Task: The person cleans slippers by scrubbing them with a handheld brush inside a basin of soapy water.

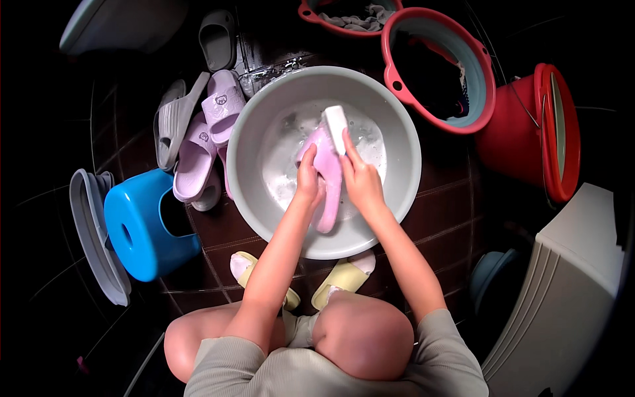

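Note:
Over a large grey basin of foamy water, my left hand is closed around a pink slipper. The slipper hangs tilted, one end toward me. My right hand grips a white scrubbing brush, whose bristle side lies against the slipper's upper end. The fingers of my left hand partly hide the slipper's strap side.
Lilac slippers and grey slippers lie left of the basin, near a blue stool. To the right are a red-rimmed tub with dark clothes, a red bucket and a beige ridged object.

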